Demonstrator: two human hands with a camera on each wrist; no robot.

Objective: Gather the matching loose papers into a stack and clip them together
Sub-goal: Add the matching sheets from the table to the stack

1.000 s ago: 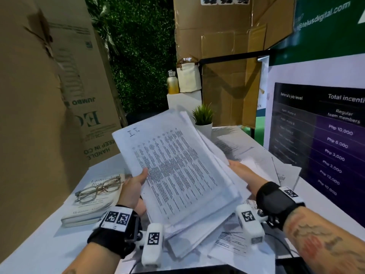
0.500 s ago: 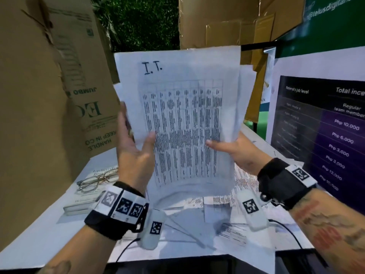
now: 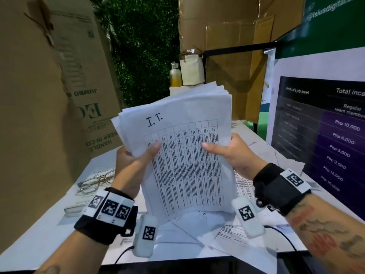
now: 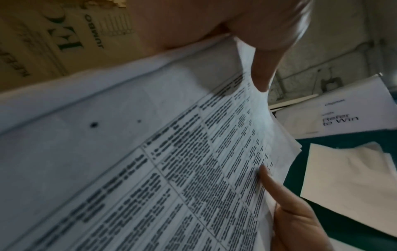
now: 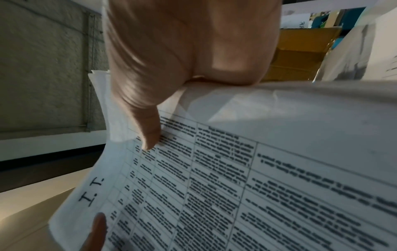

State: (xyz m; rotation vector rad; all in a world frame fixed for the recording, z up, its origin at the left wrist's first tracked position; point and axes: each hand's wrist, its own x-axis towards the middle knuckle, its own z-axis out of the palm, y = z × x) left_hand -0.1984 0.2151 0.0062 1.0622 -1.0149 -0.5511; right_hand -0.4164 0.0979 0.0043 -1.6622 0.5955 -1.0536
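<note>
A thick stack of printed papers, its top sheet a table marked "I.T." by hand, stands upright with its bottom edge on the white table. My left hand grips the stack's left edge, thumb across the front. My right hand grips the right edge the same way. The left wrist view shows the stack close up under my left thumb. In the right wrist view my right thumb presses on the top sheet. No clip is in view.
More loose printed sheets lie on the table under the stack. A book with eyeglasses on it sits to the left. Cardboard boxes wall the left and back. A poster board stands on the right.
The stack went from lying tilted in my hands to upright, then dropped lower so its bottom edge rests on the table. Both hands shifted to grip its side edges.
</note>
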